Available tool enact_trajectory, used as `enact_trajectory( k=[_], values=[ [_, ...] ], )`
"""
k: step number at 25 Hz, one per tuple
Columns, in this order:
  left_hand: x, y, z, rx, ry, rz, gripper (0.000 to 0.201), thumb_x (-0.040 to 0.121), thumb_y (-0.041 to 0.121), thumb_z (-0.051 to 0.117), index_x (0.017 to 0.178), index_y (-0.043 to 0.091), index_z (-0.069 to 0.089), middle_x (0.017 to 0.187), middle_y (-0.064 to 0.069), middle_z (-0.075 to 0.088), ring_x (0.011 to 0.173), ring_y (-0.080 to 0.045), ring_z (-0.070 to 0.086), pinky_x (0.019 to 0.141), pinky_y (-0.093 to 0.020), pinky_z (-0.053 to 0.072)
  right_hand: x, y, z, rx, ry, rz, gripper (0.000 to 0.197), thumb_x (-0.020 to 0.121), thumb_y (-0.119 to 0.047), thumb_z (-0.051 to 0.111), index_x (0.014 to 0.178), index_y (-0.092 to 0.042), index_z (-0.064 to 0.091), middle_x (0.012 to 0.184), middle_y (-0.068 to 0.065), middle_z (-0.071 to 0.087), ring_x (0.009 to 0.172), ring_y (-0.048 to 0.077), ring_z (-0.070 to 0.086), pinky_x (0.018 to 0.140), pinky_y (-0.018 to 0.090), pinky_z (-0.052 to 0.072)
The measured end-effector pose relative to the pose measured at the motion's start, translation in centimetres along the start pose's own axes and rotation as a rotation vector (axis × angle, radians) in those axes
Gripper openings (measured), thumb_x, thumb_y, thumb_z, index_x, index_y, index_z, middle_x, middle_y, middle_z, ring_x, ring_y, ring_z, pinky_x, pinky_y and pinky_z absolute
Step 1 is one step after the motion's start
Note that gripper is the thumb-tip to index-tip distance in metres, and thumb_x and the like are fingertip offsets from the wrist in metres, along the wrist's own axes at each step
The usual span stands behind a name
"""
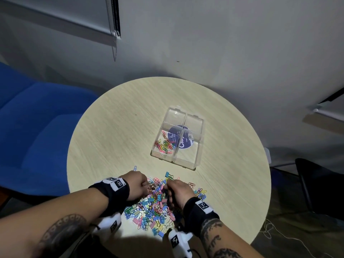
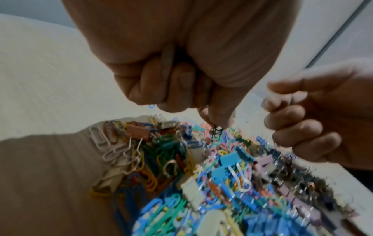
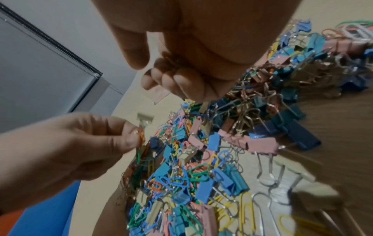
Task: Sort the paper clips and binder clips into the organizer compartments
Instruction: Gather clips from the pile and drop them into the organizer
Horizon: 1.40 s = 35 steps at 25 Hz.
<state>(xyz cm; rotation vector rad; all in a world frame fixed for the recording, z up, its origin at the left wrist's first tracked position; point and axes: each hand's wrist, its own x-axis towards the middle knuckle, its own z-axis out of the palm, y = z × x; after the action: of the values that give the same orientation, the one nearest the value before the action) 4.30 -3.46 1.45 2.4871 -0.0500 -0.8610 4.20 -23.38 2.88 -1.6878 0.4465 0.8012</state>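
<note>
A mixed pile (image 1: 154,207) of coloured paper clips and binder clips lies at the near edge of the round table. The clear four-part organizer (image 1: 197,159) sits beyond it to the right; only its near-left compartment holds paper clips (image 1: 164,144). My left hand (image 1: 147,185) hovers over the pile's far-left side, fingers curled, pinching an orange paper clip (image 3: 141,135) at the fingertips, with more clips tucked in the fist (image 2: 203,91). Close beside it, my right hand (image 1: 169,185) is also curled over the pile, and wire clips (image 3: 172,59) show inside its palm.
The light wood table (image 1: 115,136) has bare surface to the left of and behind the organizer. A lone blue paper clip (image 1: 135,168) lies just past the left hand. A blue sofa (image 1: 37,127) stands on the left, a dark chair (image 1: 320,183) on the right.
</note>
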Motion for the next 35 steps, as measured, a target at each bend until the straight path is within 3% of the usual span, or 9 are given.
enact_trajectory(
  k=[5,9,13,18,22,24,27,32,35],
  values=[
    [-0.3,0.7,-1.2,-0.182,0.048,0.066,0.025,0.091,0.031,0.063,0.071,0.021,0.05,0.068,0.007,0.052,0.065,-0.011,0.045,0.06,-0.024,0.036,-0.5,-1.2,2.0,-0.159,-0.082,-0.098,0.035,0.101,-0.04,0.052,0.078,-0.015,0.054,0.055,0.002,0.049,0.043,0.014,0.042,0.041,0.021,0.032],
    [-0.7,1.2,-1.3,-0.141,0.009,0.067,0.025,0.094,0.033,0.057,0.072,0.024,0.05,0.066,0.008,0.05,0.063,-0.009,0.045,0.06,-0.026,0.035,-0.3,-1.5,2.8,-0.287,0.023,-0.236,0.028,0.098,-0.04,0.058,0.081,-0.018,0.062,0.067,-0.002,0.06,0.062,0.014,0.053,0.059,0.024,0.041],
    [-1.5,0.8,-1.1,-0.061,-0.103,0.036,0.027,0.098,0.033,0.049,0.073,0.023,0.048,0.07,0.006,0.051,0.068,-0.013,0.048,0.067,-0.026,0.035,0.5,-1.0,2.4,-0.227,0.14,-0.138,0.034,0.094,-0.041,0.061,0.072,-0.016,0.064,0.066,0.001,0.061,0.061,0.018,0.052,0.061,0.028,0.045],
    [-1.9,1.3,-1.1,-0.08,-0.137,-0.077,0.03,0.104,0.029,0.035,0.1,0.008,0.056,0.093,-0.006,0.055,0.087,-0.02,0.05,0.072,-0.026,0.034,0.7,0.1,0.1,-0.487,0.033,-0.025,0.038,0.093,-0.044,0.059,0.077,-0.011,0.071,0.077,0.006,0.073,0.067,0.019,0.062,0.063,0.024,0.046],
    [-1.8,1.6,-1.3,-0.621,-0.139,-0.179,0.017,0.092,0.014,0.04,0.078,0.009,0.048,0.07,-0.008,0.07,0.046,-0.022,0.041,0.048,-0.026,0.031,-0.1,-0.2,-0.9,-0.192,0.061,0.094,0.025,0.082,-0.028,0.058,0.057,-0.023,0.053,0.051,-0.009,0.049,0.052,0.013,0.041,0.048,0.026,0.031],
    [-1.6,1.5,-1.3,-0.887,-0.12,-0.224,0.009,0.086,0.009,0.043,0.078,0.007,0.045,0.07,-0.02,0.066,0.04,-0.018,0.029,0.047,-0.024,0.022,-0.8,0.2,-1.3,0.152,0.058,0.179,0.026,0.079,-0.026,0.051,0.055,-0.021,0.043,0.051,-0.003,0.037,0.044,0.016,0.021,0.048,0.025,0.012],
    [-1.8,1.9,-1.5,-1.128,-0.071,-0.246,0.01,0.083,0.005,0.044,0.074,0.007,0.043,0.057,-0.015,0.054,0.038,-0.012,0.024,0.046,-0.016,0.016,-1.4,0.0,-1.8,0.375,0.001,0.207,0.019,0.082,-0.019,0.048,0.066,-0.009,0.052,0.049,0.002,0.039,0.036,0.012,0.02,0.04,0.016,0.011],
    [-1.0,1.2,-0.6,-1.383,-0.07,-0.299,0.008,0.073,0.007,0.043,0.078,0.012,0.046,0.057,-0.006,0.035,0.047,-0.012,0.022,0.041,-0.009,0.017,-1.5,-0.6,-2.6,0.016,0.065,0.079,0.022,0.087,-0.023,0.062,0.086,-0.001,0.057,0.049,0.009,0.055,0.031,0.016,0.03,0.037,0.017,0.022],
    [-0.8,0.9,0.1,-1.307,-0.029,-0.328,0.015,0.079,0.008,0.04,0.082,0.009,0.054,0.054,-0.004,0.035,0.043,-0.012,0.024,0.043,-0.011,0.015,-1.8,-0.6,-2.6,-0.179,0.096,0.144,0.042,0.103,-0.047,0.042,0.103,-0.008,0.057,0.064,0.009,0.069,0.036,0.018,0.047,0.04,0.02,0.036]
  ],
)
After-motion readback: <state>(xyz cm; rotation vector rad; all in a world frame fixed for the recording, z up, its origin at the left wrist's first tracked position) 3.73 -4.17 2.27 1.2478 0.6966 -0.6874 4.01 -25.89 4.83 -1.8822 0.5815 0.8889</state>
